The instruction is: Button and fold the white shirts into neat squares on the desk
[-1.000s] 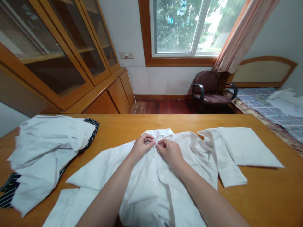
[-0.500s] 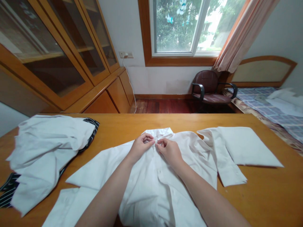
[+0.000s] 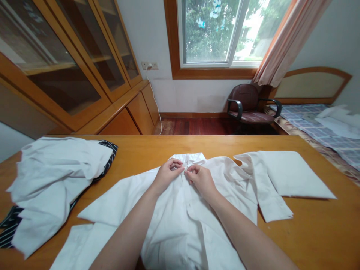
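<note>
A white long-sleeved shirt point(image 3: 171, 221) lies front side up on the wooden table point(image 3: 317, 228), its collar point(image 3: 189, 157) pointing away from me. Just below the collar, my left hand point(image 3: 168, 174) pinches the left edge of the front opening between thumb and fingers. My right hand point(image 3: 201, 178) pinches the placket right beside it, the fingertips of both hands almost touching. Any button between the fingertips is too small and covered to make out. Farther down, the front hangs partly apart in loose folds. One sleeve point(image 3: 272, 198) is bent out to the right.
A crumpled white garment point(image 3: 56, 168) lies at the left over black striped cloth point(image 3: 9, 234). At the right sits a folded white cloth point(image 3: 298, 174), touching the shirt's sleeve. Beyond the table stand a glass-fronted cabinet point(image 3: 123, 108), an office chair point(image 3: 247, 103) and a bed point(image 3: 317, 116).
</note>
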A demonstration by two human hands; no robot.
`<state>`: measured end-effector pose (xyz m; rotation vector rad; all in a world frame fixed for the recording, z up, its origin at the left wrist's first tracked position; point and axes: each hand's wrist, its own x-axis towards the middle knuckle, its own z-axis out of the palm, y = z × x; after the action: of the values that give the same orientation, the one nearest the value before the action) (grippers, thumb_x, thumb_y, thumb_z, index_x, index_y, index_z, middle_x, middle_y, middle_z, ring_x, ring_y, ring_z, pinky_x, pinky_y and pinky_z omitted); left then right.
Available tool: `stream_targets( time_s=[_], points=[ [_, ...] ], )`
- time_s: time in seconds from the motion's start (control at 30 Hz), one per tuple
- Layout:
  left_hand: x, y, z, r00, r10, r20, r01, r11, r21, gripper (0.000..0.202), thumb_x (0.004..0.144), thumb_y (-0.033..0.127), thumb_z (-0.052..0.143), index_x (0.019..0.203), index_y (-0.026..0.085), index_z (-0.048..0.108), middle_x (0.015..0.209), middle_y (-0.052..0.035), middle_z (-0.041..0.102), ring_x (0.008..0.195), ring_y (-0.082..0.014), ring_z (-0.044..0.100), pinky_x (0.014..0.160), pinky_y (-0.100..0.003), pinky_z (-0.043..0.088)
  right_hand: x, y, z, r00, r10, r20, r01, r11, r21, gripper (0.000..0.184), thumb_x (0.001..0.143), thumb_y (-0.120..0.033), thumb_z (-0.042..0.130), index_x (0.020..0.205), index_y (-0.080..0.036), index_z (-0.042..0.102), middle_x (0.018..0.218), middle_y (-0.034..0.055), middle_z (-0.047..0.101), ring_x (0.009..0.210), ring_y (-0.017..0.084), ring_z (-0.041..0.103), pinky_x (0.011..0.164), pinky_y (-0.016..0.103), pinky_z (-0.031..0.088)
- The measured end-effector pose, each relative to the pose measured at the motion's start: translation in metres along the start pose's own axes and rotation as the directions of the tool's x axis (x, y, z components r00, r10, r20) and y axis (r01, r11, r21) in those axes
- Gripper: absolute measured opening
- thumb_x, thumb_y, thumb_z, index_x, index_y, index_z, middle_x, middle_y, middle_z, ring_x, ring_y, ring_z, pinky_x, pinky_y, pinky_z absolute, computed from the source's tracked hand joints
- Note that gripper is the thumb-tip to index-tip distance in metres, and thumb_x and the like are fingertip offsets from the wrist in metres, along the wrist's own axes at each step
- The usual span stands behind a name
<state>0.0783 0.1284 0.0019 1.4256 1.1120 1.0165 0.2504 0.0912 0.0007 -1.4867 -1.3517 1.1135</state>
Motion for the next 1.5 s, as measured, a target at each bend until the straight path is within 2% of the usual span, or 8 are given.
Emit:
stream_targets(
  time_s=[0.7,1.0,1.1,1.2,1.27,1.33,1.4,1.5],
  points=[
    [0.001,-0.001,0.001,0.999,0.032,-0.025,-0.031,0.999,0.037,0.029,0.078,0.033,0.073,0.102,0.019,0.063,0.080,-0.0006,0.070,0.082,-0.0172,0.068,0.079,-0.028,0.050,0.006,0.003,-0.006,0.996,-0.073,0.060,0.072,0.997,0.009,0.017,0.083,-0.036,0.063,0.081,-0.020,0.069,0.047,-0.0067,0.055,0.046,0.011,0.046,0.051,0.022,0.033],
    [0.001,0.001,0.002,0.994,0.091,-0.053,-0.080,0.981,0.177,0.021,0.079,0.032,0.070,0.095,0.020,0.067,0.092,-0.0038,0.071,0.087,-0.0183,0.068,0.081,-0.029,0.052,0.006,0.003,-0.008,0.977,-0.211,0.015,0.211,0.972,-0.105,0.015,0.086,-0.032,0.060,0.085,-0.021,0.070,0.053,-0.0057,0.054,0.052,0.012,0.048,0.054,0.024,0.035],
    [0.001,0.001,0.001,0.993,0.107,-0.056,-0.094,0.976,0.195,0.019,0.079,0.032,0.070,0.094,0.020,0.068,0.092,-0.0040,0.072,0.086,-0.0183,0.069,0.080,-0.029,0.053,0.007,0.001,-0.012,0.955,-0.287,-0.078,0.277,0.953,-0.118,0.016,0.088,-0.032,0.059,0.091,-0.021,0.070,0.063,-0.0027,0.058,0.058,0.014,0.052,0.059,0.025,0.041],
    [0.000,0.001,0.001,0.991,0.126,-0.055,-0.112,0.972,0.208,0.018,0.080,0.032,0.070,0.093,0.020,0.069,0.093,-0.0041,0.072,0.086,-0.0183,0.069,0.081,-0.029,0.053,0.008,-0.001,-0.015,0.902,-0.414,-0.124,0.397,0.907,-0.141,0.020,0.091,-0.029,0.056,0.104,-0.021,0.070,0.092,0.0055,0.066,0.072,0.016,0.058,0.067,0.028,0.047],
    [0.000,0.000,0.001,0.989,0.144,-0.045,-0.131,0.968,0.214,0.017,0.081,0.031,0.069,0.094,0.020,0.069,0.094,-0.0044,0.072,0.087,-0.0186,0.069,0.083,-0.030,0.053,0.008,-0.001,-0.016,0.874,-0.479,-0.075,0.466,0.873,-0.141,0.027,0.092,-0.024,0.053,0.115,-0.022,0.067,0.119,0.0102,0.063,0.083,0.017,0.060,0.070,0.029,0.049],
    [0.000,0.001,0.000,0.986,0.165,-0.030,-0.155,0.965,0.210,0.014,0.083,0.029,0.066,0.094,0.020,0.069,0.095,-0.0043,0.072,0.089,-0.0193,0.069,0.086,-0.031,0.052,0.008,0.001,-0.016,0.868,-0.496,0.008,0.491,0.858,-0.147,0.038,0.090,-0.019,0.052,0.127,-0.023,0.061,0.132,0.0111,0.058,0.090,0.018,0.061,0.073,0.030,0.051],
    [-0.001,0.003,-0.001,0.984,0.178,-0.017,-0.170,0.963,0.208,0.013,0.086,0.027,0.061,0.093,0.020,0.069,0.093,-0.0040,0.072,0.091,-0.0202,0.068,0.088,-0.033,0.051,0.009,0.004,-0.015,0.881,-0.466,0.084,0.474,0.862,-0.179,0.045,0.089,-0.017,0.052,0.133,-0.023,0.055,0.129,0.0100,0.061,0.090,0.018,0.061,0.079,0.032,0.051],
    [-0.003,0.007,-0.004,0.980,0.199,0.001,-0.193,0.947,0.257,0.020,0.090,0.024,0.050,0.093,0.021,0.070,0.092,-0.0041,0.072,0.096,-0.0217,0.065,0.093,-0.036,0.049,0.009,0.009,-0.012,0.907,-0.411,0.098,0.422,0.874,-0.240,0.042,0.088,-0.017,0.052,0.129,-0.021,0.055,0.114,0.0079,0.068,0.084,0.018,0.061,0.081,0.034,0.050]
  ],
)
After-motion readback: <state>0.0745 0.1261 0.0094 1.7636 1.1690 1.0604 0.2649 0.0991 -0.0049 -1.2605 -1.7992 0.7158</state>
